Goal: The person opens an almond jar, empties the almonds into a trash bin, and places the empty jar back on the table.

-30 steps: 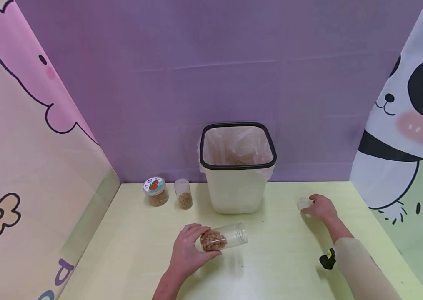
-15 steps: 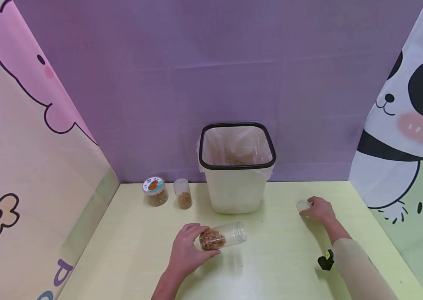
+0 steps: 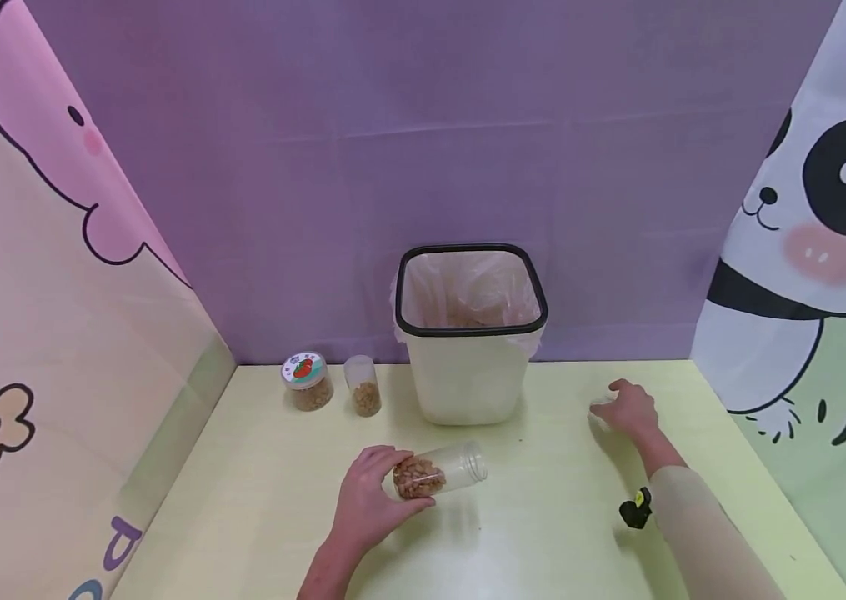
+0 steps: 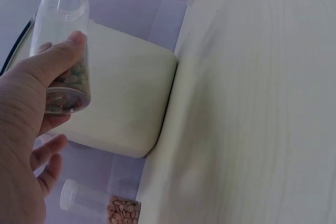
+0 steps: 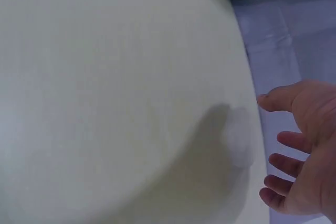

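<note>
My left hand [image 3: 370,496] grips a clear plastic jar [image 3: 460,467] near its base, thumb and fingers round it. The jar lies tilted almost on its side in the air, its uncapped mouth to the right. Brown pellets [image 4: 79,81] sit in its lower end. Far to the right, my right hand [image 3: 628,408] hovers low over the table with its fingers spread and nothing in them. Beside those fingers a translucent round lid [image 5: 240,137] lies on the table in the right wrist view; in the head view the hand mostly hides it.
A white bin [image 3: 468,387] with a black rim and a plastic liner stands at the back middle. Left of it are a second clear jar [image 3: 364,387] of pellets and a squat tub [image 3: 308,383] with a printed lid. A purple backdrop [image 3: 302,208] rises behind the table.
My right hand has let go of the lid, its fingers spreading and lifting slightly off it. The left hand still holds the jar in much the same pose. The head view has shifted a little.
</note>
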`<action>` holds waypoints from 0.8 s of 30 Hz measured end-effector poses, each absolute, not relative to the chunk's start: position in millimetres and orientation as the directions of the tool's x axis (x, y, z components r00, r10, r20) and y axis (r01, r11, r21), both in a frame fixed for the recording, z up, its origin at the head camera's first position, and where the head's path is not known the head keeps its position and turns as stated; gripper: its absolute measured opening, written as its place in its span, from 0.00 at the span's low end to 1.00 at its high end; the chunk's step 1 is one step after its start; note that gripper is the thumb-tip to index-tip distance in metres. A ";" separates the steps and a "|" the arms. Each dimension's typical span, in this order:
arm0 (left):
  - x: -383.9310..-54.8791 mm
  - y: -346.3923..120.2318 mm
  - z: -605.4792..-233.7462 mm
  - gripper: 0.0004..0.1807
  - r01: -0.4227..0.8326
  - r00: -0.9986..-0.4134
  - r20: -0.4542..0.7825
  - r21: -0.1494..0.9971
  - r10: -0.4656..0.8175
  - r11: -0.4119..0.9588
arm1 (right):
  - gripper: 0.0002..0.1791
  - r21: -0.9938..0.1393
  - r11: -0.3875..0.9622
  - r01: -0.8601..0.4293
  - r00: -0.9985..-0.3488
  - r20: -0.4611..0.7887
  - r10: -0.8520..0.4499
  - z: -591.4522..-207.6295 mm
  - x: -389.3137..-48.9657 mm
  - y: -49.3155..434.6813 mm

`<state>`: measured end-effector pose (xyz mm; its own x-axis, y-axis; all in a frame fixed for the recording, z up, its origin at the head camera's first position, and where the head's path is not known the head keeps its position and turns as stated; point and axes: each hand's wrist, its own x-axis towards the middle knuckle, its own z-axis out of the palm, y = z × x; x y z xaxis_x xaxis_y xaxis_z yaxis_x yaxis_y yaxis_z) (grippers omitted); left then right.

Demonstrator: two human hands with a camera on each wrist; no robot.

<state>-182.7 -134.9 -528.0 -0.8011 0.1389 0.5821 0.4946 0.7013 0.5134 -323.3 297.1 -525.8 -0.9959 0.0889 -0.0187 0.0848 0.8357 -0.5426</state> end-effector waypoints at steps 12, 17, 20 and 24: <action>-177.6 -136.9 -528.6 0.35 0.468 -0.821 0.557 0.532 0.124 0.706 | 0.25 -0.628 0.778 0.008 -0.987 0.121 0.107 -474.0 -350.2 273.1; -176.0 -133.3 -529.6 0.35 0.475 -0.820 0.558 0.532 0.131 0.701 | 0.25 -0.703 0.711 -0.026 -0.983 0.147 0.110 -454.0 -361.6 264.8; -176.1 -130.9 -529.9 0.35 0.479 -0.817 0.562 0.533 0.131 0.698 | 0.25 -0.739 0.672 -0.044 -0.978 0.170 0.123 -441.3 -367.0 258.8; -176.0 -128.0 -531.2 0.35 0.478 -0.818 0.562 0.542 0.125 0.691 | 0.24 -0.780 0.622 -0.068 -0.969 0.199 0.144 -425.2 -369.9 251.6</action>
<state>-176.0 -128.0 -531.2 -0.8177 0.1254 0.5618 0.4784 0.6907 0.5422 -369.9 251.6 -425.2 -0.9693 0.1440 0.1994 -0.0682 0.6217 -0.7803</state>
